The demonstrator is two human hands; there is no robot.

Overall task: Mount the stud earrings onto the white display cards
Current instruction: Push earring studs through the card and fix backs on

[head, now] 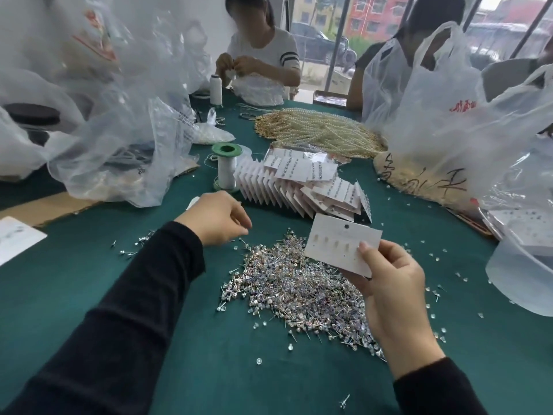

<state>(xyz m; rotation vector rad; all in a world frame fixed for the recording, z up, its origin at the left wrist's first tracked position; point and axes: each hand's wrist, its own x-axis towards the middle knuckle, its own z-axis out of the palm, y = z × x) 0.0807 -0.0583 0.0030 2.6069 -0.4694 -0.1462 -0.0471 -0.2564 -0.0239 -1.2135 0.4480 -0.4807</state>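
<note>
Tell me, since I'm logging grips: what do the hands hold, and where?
Right hand pinches a white display card at its lower right corner. Left hand: fingertips pinched, contents too small to tell.

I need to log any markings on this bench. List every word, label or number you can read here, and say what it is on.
Nothing here reads clearly.
Brown sack: large black handwritten characters, too distorted to read.
White plastic bag: red print near its middle, too blurred.
Clear bag at far left: red printed design, unreadable.
White card in the right hand: faint marks only, no legible text.
</note>
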